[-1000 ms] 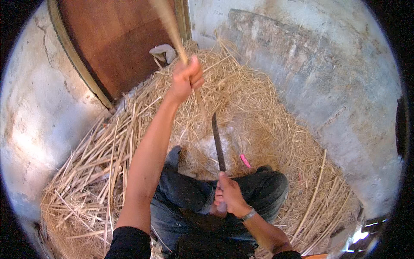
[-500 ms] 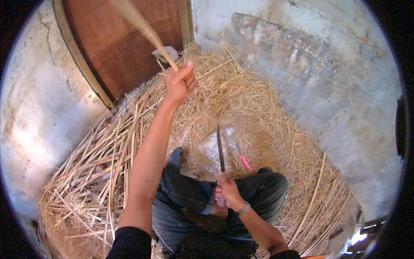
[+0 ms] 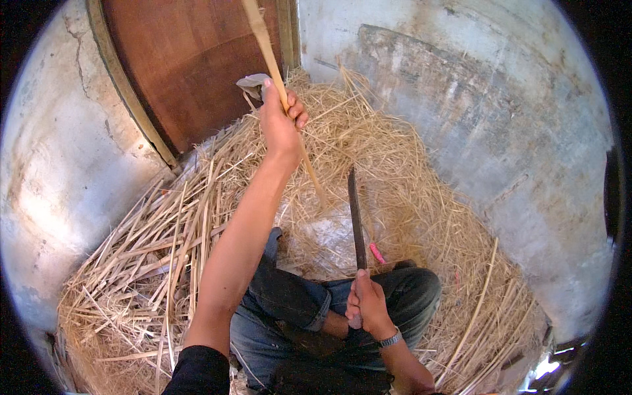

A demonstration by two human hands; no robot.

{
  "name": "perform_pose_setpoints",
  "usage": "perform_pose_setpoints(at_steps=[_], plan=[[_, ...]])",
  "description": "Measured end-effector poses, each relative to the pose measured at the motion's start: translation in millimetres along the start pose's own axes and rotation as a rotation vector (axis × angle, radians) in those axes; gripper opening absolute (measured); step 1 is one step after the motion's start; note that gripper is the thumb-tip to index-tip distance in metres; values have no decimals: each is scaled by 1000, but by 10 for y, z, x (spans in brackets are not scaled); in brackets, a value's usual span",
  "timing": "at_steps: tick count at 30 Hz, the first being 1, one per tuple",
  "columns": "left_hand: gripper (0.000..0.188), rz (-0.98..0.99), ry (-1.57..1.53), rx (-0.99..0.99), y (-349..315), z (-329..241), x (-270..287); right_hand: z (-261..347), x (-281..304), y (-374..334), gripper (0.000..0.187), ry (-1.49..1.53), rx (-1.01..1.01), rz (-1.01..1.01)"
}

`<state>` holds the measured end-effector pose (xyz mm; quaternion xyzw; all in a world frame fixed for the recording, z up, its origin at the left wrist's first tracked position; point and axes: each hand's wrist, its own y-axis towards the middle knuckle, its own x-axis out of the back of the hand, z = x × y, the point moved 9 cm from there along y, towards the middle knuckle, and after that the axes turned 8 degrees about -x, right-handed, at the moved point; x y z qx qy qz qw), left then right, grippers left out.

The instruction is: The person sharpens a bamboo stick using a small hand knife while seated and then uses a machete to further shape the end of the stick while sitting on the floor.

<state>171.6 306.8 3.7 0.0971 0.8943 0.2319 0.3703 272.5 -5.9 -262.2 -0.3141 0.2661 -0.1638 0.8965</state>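
Raised in front of the door, my left hand (image 3: 282, 118) grips a long, flat bamboo strip (image 3: 265, 49). The strip runs up past the top edge of the picture, and its thin lower end slants down toward the floor. My right hand (image 3: 368, 303) is wrapped round the handle of a machete (image 3: 356, 217) just above my crossed legs. Its long dark blade points away from me, tip near the pale bare patch of floor. Blade and strip are apart. Beside the blade lies a small bright pink object (image 3: 376, 253), its kind unclear.
Thin shavings (image 3: 368, 131) cover the floor around me. Many bamboo strips (image 3: 151, 257) are heaped at the left, with several more at the right. A brown door (image 3: 191, 72) stands at the back left, a crumpled grey thing (image 3: 252, 85) before it. Worn walls (image 3: 500, 112) curve round both sides.
My left hand has shifted slightly right and turned, bringing the strip more upright with its lower end now showing. The machete has moved a little right and toward me.
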Motion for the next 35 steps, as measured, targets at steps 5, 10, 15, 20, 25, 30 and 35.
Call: perform_pose_setpoints(at_steps=[5, 10, 15, 20, 25, 30, 35], plan=[[43, 12, 216, -64, -74, 151, 54, -107, -50, -70, 46, -40, -2, 52], [30, 174, 343, -260, -181, -36, -203, -113, -144, -188, 48, -54, -57, 46], [30, 212, 347, -214, -298, 3, -308, -43, -145, -224, 50, -70, -32, 29], [30, 103, 381, -221, -340, 152, -88, 142, -242, -347, 42, -32, 30, 70], [31, 78, 133, -372, -189, -145, -196, 254, -234, -422, 48, -109, 88, 43], [35, 208, 83, -278, -202, 125, -292, 191, -267, -376, 48, -110, 82, 79], [49, 276, -4, -30, -127, 321, -246, 74, -350, -338, 49, -76, 14, 133]])
